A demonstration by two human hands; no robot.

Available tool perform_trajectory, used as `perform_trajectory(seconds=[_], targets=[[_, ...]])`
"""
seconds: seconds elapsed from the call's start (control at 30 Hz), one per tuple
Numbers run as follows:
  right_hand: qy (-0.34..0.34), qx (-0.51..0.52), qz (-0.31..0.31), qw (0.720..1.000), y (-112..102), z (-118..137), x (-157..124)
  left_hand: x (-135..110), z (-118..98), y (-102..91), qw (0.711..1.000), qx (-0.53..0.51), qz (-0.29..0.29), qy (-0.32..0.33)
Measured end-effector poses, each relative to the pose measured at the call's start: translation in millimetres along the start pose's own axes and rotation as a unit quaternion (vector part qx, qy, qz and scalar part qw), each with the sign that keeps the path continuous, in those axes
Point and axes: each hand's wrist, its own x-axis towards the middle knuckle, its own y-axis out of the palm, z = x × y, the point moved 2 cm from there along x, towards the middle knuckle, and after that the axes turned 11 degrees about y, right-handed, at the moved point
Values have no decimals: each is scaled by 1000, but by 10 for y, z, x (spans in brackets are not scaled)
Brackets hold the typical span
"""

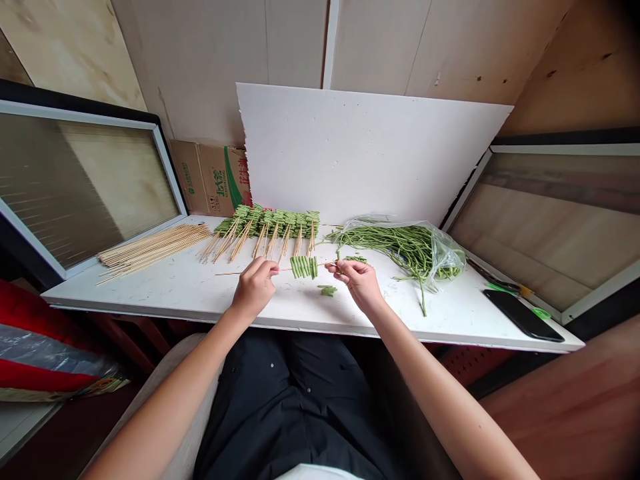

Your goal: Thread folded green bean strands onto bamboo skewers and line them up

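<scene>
Bean bits [304,267] sit side by side in a short row on a thin stick [227,274], in the middle of the frame, between the two hands and above the bench.

Biggest is the white bench [190,293], which runs across the frame. A big white board [375,153] leans up behind it, at the top middle. A framed panel [90,180] stands at the left, and another panel [560,207] stands at the right. A brown box [213,177] is at the back, left of the board.

Long beans [395,243] lie in a heap right of the middle, partly in a clear bag [443,250]. Full sticks [280,220] are piled left of the middle, with their bare ends pointing down the frame. Bare sticks [155,247] lie in a bunch on the left. A black phone [523,313] lies flat near the right end of the bench.

The left hand [255,287] has its fingers closed around the stick, left of the bits. The right hand [357,277] pinches the stick's right end; I can't tell if it has a bean bit too. Smallest are some loose bits [327,291], just below the row.
</scene>
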Motion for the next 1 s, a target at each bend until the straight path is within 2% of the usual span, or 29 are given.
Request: perform_trajectory(seconds=[0.23, 0.53, 0.73, 1.0], targets=[[0, -10, -18, 1000, 49, 6, -51, -8, 25, -7, 1000, 14, -9, 0], [24, -13, -25, 999, 189, -135, -83, 56, -99, -7, 1000, 10, -6, 7], [19, 5, 15, 1000, 216, -48, -100, 79, -29, -55, 999, 17, -30, -9], [41, 14, 31, 999, 181, -92, -56, -3, -61, 82, 999, -12, -24, -33]])
